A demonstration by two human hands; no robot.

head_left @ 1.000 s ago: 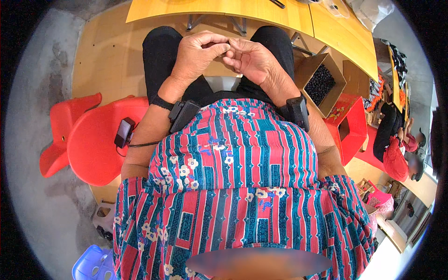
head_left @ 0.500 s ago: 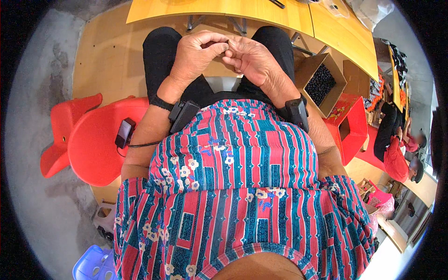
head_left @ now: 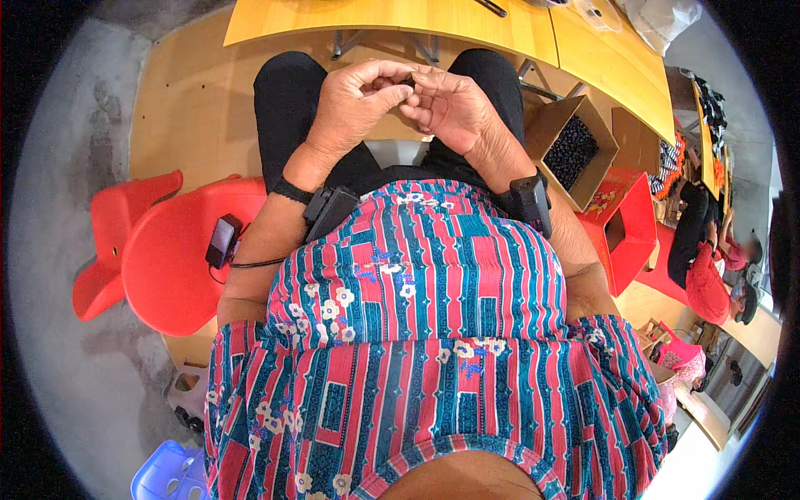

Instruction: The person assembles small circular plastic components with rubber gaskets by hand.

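I sit with both hands raised over my lap, fingertips meeting. My left hand [head_left: 354,104] curls its fingers toward my right hand [head_left: 454,108], and a small dark piece [head_left: 408,83] is pinched where the fingertips touch; most of it is hidden. Which hand bears it I cannot tell for sure; both touch it. Black bands with dark boxes sit on my left wrist [head_left: 327,210] and my right wrist [head_left: 531,200]. My knees in black trousers [head_left: 287,108] lie under the hands.
A yellow table edge [head_left: 400,21] runs just beyond my hands. An open cardboard box [head_left: 573,150] of small dark parts stands at my right. Red plastic chairs [head_left: 167,258] stand at my left, one carrying a small black device [head_left: 222,240]. Another person in red [head_left: 708,283] sits far right.
My fingers have shifted slightly around the small piece; the hands stay in the same place over my lap.
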